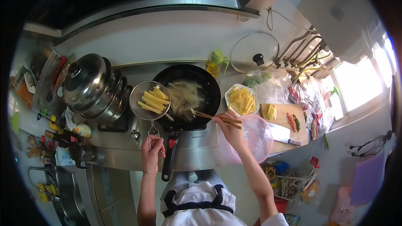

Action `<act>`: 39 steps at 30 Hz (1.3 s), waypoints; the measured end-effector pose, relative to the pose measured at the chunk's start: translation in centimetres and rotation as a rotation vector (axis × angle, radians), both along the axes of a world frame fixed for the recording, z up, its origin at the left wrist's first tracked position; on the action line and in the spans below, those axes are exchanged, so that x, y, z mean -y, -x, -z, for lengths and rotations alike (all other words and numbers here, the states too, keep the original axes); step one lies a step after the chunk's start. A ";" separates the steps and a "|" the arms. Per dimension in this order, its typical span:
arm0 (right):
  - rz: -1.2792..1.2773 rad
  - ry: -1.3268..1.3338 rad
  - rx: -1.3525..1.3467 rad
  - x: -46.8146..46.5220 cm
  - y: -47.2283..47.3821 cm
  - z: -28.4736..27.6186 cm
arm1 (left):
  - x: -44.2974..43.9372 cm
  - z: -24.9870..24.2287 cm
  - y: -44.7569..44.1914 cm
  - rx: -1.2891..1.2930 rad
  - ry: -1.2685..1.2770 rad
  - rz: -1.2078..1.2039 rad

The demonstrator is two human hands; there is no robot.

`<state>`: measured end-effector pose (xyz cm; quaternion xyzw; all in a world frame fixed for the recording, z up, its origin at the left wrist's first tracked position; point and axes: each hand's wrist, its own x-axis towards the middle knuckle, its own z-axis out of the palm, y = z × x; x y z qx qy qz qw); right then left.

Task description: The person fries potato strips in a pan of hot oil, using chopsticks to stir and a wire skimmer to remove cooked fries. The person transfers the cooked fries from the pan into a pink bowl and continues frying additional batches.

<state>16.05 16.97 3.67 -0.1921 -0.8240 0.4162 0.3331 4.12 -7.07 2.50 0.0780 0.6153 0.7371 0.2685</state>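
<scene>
My left hand point(152, 152) is closed on the wire handle of a round mesh strainer point(141, 95), which holds several pale yellow strips point(154, 100) over the left rim of a black frying pan point(213, 84). Bubbling oil with pieces in it point(185, 95) fills the pan's middle. My right hand point(230, 128) grips wooden chopsticks point(205, 115), their tips over the pan's right part at a small piece of food. A white plate heaped with cut strips point(241, 100) stands right of the pan. Below it, a pink-rimmed bowl point(254, 138) lies partly behind my right forearm.
The pan's black handle point(170, 160) juts towards me. A lidded steel steamer point(91, 84) stands left. An oil bottle point(216, 62) and a glass lid point(254, 50) are at the back. On the right, a cutting board point(279, 144) bears a cleaver point(280, 132) and chopped red and green pieces point(294, 122).
</scene>
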 end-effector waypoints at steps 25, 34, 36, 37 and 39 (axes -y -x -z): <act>-0.081 -0.165 -0.096 -1.0 11.7 2.4 | 4.4 0.5 3.3 0.012 -0.002 0.088; 0.016 -0.169 -0.106 -0.8 12.7 3.0 | 4.3 1.4 4.7 0.006 0.049 0.183; 0.051 -0.029 -0.141 -1.1 12.0 3.2 | 4.2 1.9 5.0 -0.006 0.046 0.204; 0.069 0.041 -0.158 -1.1 11.6 3.3 | 4.2 2.2 5.2 -0.007 0.039 0.213; 0.076 0.108 -0.193 -1.1 10.7 3.1 | 4.0 2.8 5.6 -0.004 0.032 0.222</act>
